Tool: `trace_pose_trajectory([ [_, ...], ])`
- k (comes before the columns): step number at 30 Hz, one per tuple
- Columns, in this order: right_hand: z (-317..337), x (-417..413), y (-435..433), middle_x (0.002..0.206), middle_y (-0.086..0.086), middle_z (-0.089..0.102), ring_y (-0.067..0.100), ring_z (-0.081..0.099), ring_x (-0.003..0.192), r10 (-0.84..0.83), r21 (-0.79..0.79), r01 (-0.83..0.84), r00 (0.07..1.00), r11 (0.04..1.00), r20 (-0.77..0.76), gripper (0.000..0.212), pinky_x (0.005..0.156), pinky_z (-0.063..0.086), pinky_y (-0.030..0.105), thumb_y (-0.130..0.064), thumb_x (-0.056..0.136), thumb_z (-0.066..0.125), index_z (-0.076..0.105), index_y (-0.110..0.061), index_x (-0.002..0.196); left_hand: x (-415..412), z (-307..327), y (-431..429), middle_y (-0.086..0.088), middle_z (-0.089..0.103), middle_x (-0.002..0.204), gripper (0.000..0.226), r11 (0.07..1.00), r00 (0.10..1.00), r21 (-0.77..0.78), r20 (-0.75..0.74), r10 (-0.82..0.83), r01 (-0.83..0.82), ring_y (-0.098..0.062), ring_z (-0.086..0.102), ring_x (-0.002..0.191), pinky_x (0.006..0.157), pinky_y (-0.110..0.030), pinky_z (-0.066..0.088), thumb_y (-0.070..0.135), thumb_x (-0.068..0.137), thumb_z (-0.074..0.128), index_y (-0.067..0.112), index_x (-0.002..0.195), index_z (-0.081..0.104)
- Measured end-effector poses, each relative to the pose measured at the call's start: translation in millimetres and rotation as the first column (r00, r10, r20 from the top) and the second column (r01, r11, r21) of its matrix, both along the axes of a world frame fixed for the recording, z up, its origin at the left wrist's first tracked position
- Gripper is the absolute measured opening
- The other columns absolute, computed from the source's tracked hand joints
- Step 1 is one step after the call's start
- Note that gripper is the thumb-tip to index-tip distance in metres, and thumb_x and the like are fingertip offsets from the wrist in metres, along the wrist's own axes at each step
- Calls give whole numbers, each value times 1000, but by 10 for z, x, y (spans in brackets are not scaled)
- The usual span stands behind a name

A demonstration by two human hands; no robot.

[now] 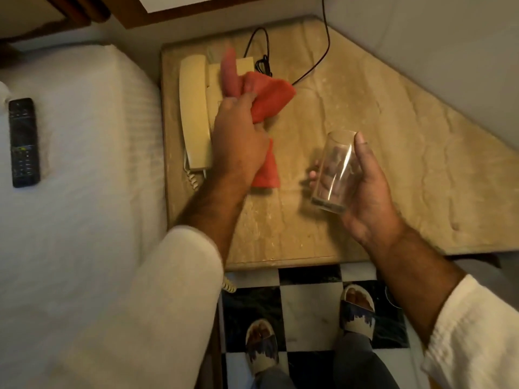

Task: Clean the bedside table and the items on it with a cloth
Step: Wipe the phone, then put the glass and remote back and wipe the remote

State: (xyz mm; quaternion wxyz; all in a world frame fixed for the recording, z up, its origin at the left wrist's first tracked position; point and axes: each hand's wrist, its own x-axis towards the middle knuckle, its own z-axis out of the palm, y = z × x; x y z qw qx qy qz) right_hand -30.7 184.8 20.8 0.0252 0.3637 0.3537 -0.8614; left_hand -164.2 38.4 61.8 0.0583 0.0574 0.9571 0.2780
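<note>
The bedside table (pixel 365 113) has a beige marble top. A cream corded phone (pixel 193 108) lies on its left side. My left hand (pixel 238 138) grips a bunched red cloth (pixel 269 96) just above the phone's body; one end of the cloth hangs below my wrist. My right hand (pixel 362 186) holds a clear, empty drinking glass (pixel 334 169), tilted, above the middle of the table top.
Black cables (pixel 323 51) run across the back of the table. A white bed (pixel 78 164) lies to the left with a black remote control (pixel 24 141) on it. The phone's coiled cord (pixel 229 286) hangs over the front edge above a black-and-white tiled floor (pixel 309 313).
</note>
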Motion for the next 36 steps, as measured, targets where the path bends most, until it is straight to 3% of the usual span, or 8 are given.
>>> trace_pose_trajectory([
  [4, 190, -73, -64, 101, 8, 76, 23, 73, 89, -27, -50, 25, 999, 998, -38, 51, 90, 60, 40, -61, 103, 52, 75, -17, 112, 867, 304, 78, 13, 67, 120, 33, 888, 999, 459, 9, -41, 32, 0, 66, 101, 85, -19, 60, 34, 97, 64, 41, 129, 63],
  [8, 235, 33, -294, 67, -5, 72, 5, 71, 62, 7, -57, -12, 996, 998, -84, 57, 59, 59, 20, -24, 115, 32, 74, -16, 78, 1573, 220, 278, -1, 33, 167, 62, 969, 984, 174, -37, -172, 176, -18, 34, 152, 124, -42, 33, 51, 104, 39, 29, 161, 36],
  [11, 341, 38, -441, 87, 6, 76, 15, 72, 81, 66, 68, -57, 988, 996, -139, 40, 78, 61, 27, -30, 112, 39, 69, -4, 105, 1409, 179, 280, 11, 46, 161, 59, 962, 1000, 274, 11, 15, -17, -6, 45, 145, 113, -39, 46, 58, 103, 33, 39, 159, 36],
  [13, 436, 2, -498, 121, 28, 69, 37, 66, 111, 101, 95, -84, 977, 992, -185, 57, 104, 53, 48, -42, 105, 51, 62, 6, 133, 1177, 219, 266, 22, 73, 121, 38, 784, 928, 515, 310, 205, -345, 7, 67, 111, 91, -28, 56, 66, 99, 38, 56, 127, 62],
  [16, 470, -45, -541, 134, 35, 63, 42, 68, 119, 40, 183, -7, 984, 983, -176, 57, 107, 56, 53, -39, 102, 62, 56, 3, 139, 1031, 162, 233, -2, 82, 105, 42, 349, 581, 506, 798, 157, -789, -20, 77, 103, 96, -42, 60, 56, 102, 52, 26, 116, 77],
  [24, 323, -167, -491, 116, -3, 66, 0, 71, 95, 39, 434, -2, 996, 901, -74, 52, 70, 61, 20, -23, 97, 76, 47, -22, 141, 1453, 294, 188, -4, 82, 104, 33, 32, 327, 326, 939, 107, -945, -21, 80, 87, 68, -36, 62, 53, 100, 60, 26, 114, 74],
  [30, 357, 1, -428, 130, 12, 72, 26, 71, 123, 209, 350, -170, 975, 921, -77, 45, 104, 59, 42, -33, 104, 64, 55, -7, 140, 1305, 242, 308, 13, 62, 144, 45, 659, 926, 671, 359, 113, -340, 0, 58, 131, 109, -29, 50, 49, 106, 42, 40, 149, 52],
  [36, 381, 145, -143, 99, 10, 80, 18, 78, 97, 383, 26, -383, 916, 923, -116, 35, 84, 64, 30, -39, 106, 53, 77, -13, 107, 869, 184, 267, 1, 76, 114, 34, 775, 958, 631, 248, -147, -44, -16, 71, 110, 104, -46, 54, 38, 97, 59, 17, 118, 76],
])
